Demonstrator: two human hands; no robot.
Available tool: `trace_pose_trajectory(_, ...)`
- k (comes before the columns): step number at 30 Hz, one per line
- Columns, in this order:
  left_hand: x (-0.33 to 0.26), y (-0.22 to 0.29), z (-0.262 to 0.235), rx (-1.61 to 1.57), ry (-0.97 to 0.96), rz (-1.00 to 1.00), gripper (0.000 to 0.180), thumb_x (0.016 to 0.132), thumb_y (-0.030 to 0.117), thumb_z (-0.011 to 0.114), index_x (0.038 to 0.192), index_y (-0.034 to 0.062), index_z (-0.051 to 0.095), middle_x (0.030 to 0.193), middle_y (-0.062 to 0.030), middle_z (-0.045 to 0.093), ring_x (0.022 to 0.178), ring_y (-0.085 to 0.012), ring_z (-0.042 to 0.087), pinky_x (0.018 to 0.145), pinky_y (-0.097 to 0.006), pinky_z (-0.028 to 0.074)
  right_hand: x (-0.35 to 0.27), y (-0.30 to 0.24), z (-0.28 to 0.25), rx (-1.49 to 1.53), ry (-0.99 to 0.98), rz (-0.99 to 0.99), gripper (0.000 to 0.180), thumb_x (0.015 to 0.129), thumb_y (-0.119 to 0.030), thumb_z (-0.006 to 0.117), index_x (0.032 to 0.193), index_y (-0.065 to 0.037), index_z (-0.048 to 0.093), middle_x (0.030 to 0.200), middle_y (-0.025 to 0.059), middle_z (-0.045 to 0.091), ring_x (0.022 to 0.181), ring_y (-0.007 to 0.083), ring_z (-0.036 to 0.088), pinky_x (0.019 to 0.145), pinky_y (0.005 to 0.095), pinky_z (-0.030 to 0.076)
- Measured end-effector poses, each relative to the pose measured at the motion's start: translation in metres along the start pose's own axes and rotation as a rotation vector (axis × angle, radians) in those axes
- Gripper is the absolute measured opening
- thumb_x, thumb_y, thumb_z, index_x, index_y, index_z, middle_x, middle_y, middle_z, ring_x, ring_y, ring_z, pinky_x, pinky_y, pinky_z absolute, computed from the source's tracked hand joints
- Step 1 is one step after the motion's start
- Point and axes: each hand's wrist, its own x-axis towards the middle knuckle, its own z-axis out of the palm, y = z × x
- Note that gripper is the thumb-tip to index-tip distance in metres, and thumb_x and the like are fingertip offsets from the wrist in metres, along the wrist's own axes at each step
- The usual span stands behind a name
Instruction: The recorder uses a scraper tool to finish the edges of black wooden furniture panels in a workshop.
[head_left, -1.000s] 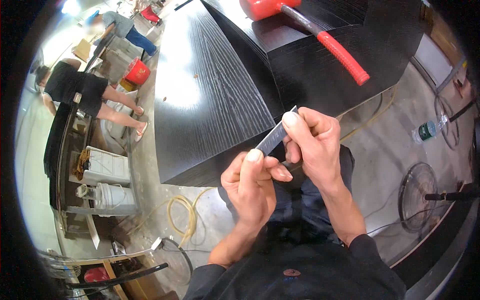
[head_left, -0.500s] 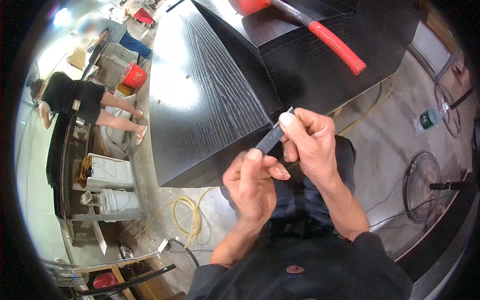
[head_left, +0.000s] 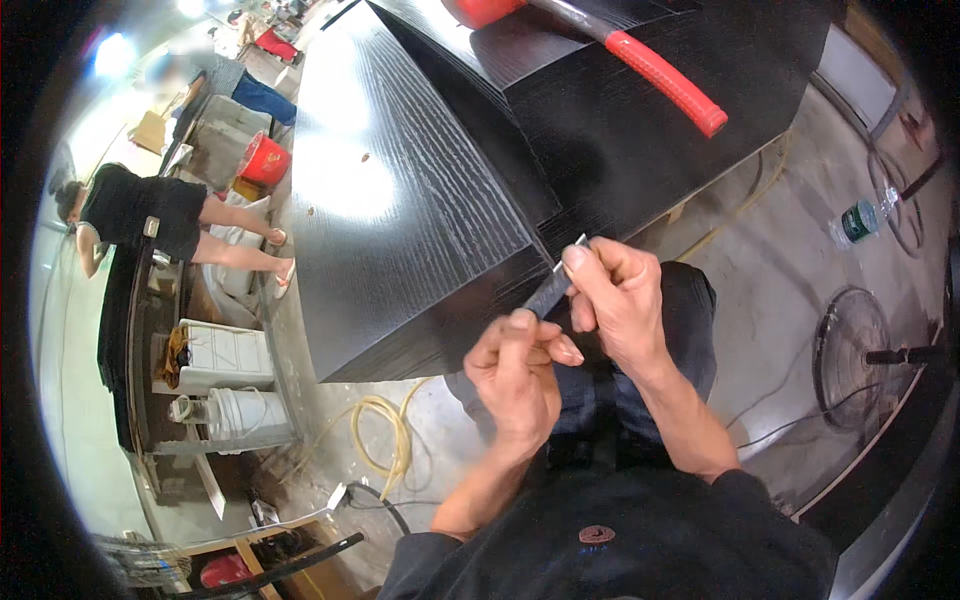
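My left hand point(head_left: 515, 375) and my right hand point(head_left: 622, 305) meet in front of the near corner of a black wood-grain cabinet point(head_left: 430, 290). Between them is a short, flat, dark strip point(head_left: 547, 294) with a pale edge at its upper end. My left thumb and fingers pinch its lower end, while my right thumb presses on the upper end; both hands are closed on it. The strip slants up to the right, and I cannot tell whether it touches the cabinet. On the cabinet lies a hammer with a red grip point(head_left: 668, 82); its red head is partly cut off.
A coiled yellow hose point(head_left: 385, 440) lies on the floor at left. On the right are a plastic bottle point(head_left: 858, 222) and a round black base point(head_left: 850, 345). Two people work beside a bench at far left, near a red bucket point(head_left: 264, 158) and white containers point(head_left: 235, 358).
The whole view has shifted slightly. My left hand sits a little further right and lower, my right slightly lower; both still pinch the strip.
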Motion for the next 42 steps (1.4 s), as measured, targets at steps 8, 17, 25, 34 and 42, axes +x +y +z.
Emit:
trace_pose_trajectory(8, -0.001, 0.014, 0.008, -0.041, -0.051, 0.171, 0.027, 0.100, 0.013, 0.052, 0.083, -0.0052, 0.062, 0.067, -0.0144, 0.063, 0.059, -0.0215, 0.062, 0.057, -0.035, 0.055, 0.006, -0.036, 0.013, -0.069, -0.113, -0.080, 0.039, 0.097, -0.020, 0.061, 0.062, -0.005, 0.053, 0.050, -0.0030, 0.050, 0.045, 0.0024, 0.044, 0.040, 0.0229, 0.031)
trace_pose_trajectory(17, -0.003, -0.024, -0.012, 0.095, 0.049, -0.011, 0.028, 0.098, 0.014, 0.056, 0.078, -0.0046, 0.063, 0.064, -0.0136, 0.063, 0.055, -0.0206, 0.060, 0.055, -0.034, 0.053, -0.007, 0.025, -0.016, 0.000, 0.061, 0.022, 0.038, 0.096, -0.022, 0.062, 0.064, -0.002, 0.056, 0.050, -0.0001, 0.050, 0.042, 0.0040, 0.044, 0.040, 0.0215, 0.032)
trace_pose_trajectory(25, 0.001, -0.010, -0.010, 0.068, 0.006, 0.103, 0.032, 0.100, 0.017, 0.054, 0.076, -0.0035, 0.062, 0.064, -0.0124, 0.061, 0.054, -0.0185, 0.058, 0.053, -0.032, 0.051, -0.002, 0.002, -0.003, -0.130, -0.060, -0.083, 0.040, 0.096, -0.025, 0.061, 0.063, -0.004, 0.055, 0.049, -0.0022, 0.050, 0.044, 0.0039, 0.045, 0.041, 0.0246, 0.032)
trace_pose_trajectory(34, -0.011, -0.027, -0.019, 0.106, 0.040, 0.039, 0.029, 0.098, 0.018, 0.059, 0.079, -0.0035, 0.065, 0.064, -0.0108, 0.061, 0.054, -0.0171, 0.057, 0.053, -0.031, 0.049, -0.010, 0.018, -0.016, -0.075, -0.033, -0.029, 0.038, 0.097, -0.025, 0.061, 0.065, -0.004, 0.056, 0.050, -0.0029, 0.049, 0.045, 0.0037, 0.044, 0.042, 0.0239, 0.032)
trace_pose_trajectory(42, -0.003, -0.058, -0.038, 0.139, 0.092, -0.130, 0.027, 0.098, 0.018, 0.060, 0.083, -0.0042, 0.066, 0.066, -0.0108, 0.062, 0.055, -0.0177, 0.057, 0.055, -0.031, 0.050, -0.012, 0.074, -0.040, -0.107, 0.027, 0.000, 0.040, 0.097, -0.028, 0.059, 0.066, -0.003, 0.058, 0.052, -0.0015, 0.052, 0.047, 0.0037, 0.046, 0.043, 0.0238, 0.033)
